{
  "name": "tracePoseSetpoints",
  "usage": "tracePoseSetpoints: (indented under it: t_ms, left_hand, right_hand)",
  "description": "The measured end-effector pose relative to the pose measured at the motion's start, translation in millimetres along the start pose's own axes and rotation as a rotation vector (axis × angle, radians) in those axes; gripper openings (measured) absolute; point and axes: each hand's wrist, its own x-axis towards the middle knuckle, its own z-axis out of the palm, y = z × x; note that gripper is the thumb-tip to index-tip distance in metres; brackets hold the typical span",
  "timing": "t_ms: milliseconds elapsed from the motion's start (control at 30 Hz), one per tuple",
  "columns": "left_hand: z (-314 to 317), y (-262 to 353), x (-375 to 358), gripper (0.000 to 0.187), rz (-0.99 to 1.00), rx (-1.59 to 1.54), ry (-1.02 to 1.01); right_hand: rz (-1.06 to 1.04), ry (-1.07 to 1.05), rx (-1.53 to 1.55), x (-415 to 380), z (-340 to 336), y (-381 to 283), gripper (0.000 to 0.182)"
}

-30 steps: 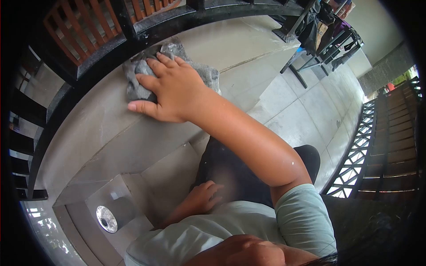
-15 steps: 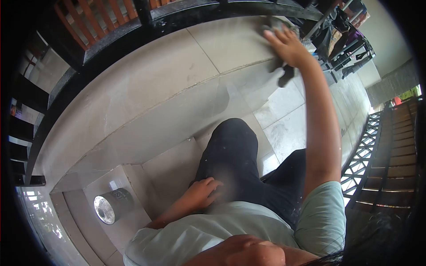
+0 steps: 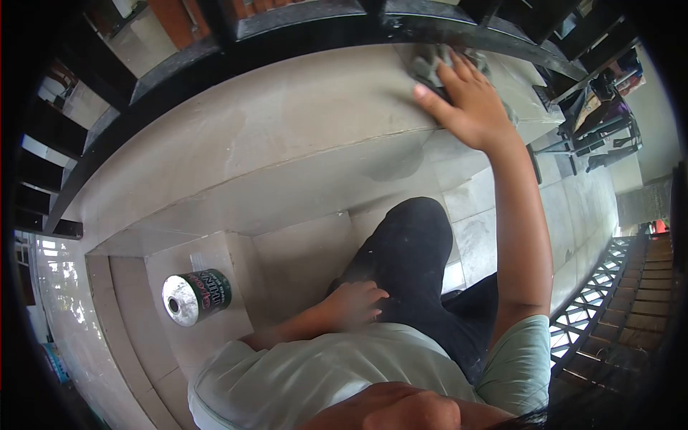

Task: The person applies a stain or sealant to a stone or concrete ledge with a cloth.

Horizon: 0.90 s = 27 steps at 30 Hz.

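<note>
My right hand [image 3: 471, 102] reaches far forward, palm down, pressing a grey rag [image 3: 430, 63] onto the tiled ledge [image 3: 287, 107]. Part of the rag is hidden under the palm, and folds of it stick out around the fingertips. The thumb points left, apart from the other fingers. My left hand [image 3: 355, 302] rests at my lap against the dark trousers [image 3: 408, 244], holding nothing that shows, its fingers loosely bent and apart. On the lower tiled step at left stands a metal can [image 3: 197, 295] with a silver top and dark printed label.
A black railing [image 3: 301, 36] runs along the ledge's far side. Bags and a metal rack [image 3: 595, 118] are at the right. A slatted wooden bench-like structure with black lattice [image 3: 616, 294] lies at lower right. Grey floor tiles [image 3: 473, 193] show beyond my knees.
My right hand and the rag have shifted along the ledge, now closer to me in the view. The view has tilted, so the can's label faces more into sight. The left hand stays at my lap.
</note>
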Motion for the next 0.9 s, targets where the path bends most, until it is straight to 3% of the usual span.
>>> tracePoseSetpoints:
  t_ms: [167, 300, 400, 533, 733, 900]
  left_hand:
    - [9, -7, -5, 0.040, 0.038, 0.007, 0.035]
    - [7, -7, -5, 0.039, 0.036, 0.039, 0.063]
    - [7, -8, -5, 0.039, 0.019, 0.037, 0.060]
    - [4, -6, -4, 0.038, 0.013, 0.035, 0.054]
    - [2, -7, -5, 0.037, -0.019, 0.014, 0.037]
    - [-2, -4, -5, 0.034, -0.071, 0.023, -0.004]
  right_hand:
    - [-0.263, -0.014, -0.010, 9, 2, -83, 0.098]
    - [-0.413, -0.033, 0.158, 6, 7, -153, 0.101]
    - [-0.561, -0.096, 0.275, 2, 6, -198, 0.098]
    - [-0.714, -0.021, 0.382, -3, 17, -230, 0.087]
    - [-0.668, -0.057, 0.392, 5, 18, -217, 0.081]
    - [-0.401, -0.102, 0.184, 60, 29, -169, 0.075]
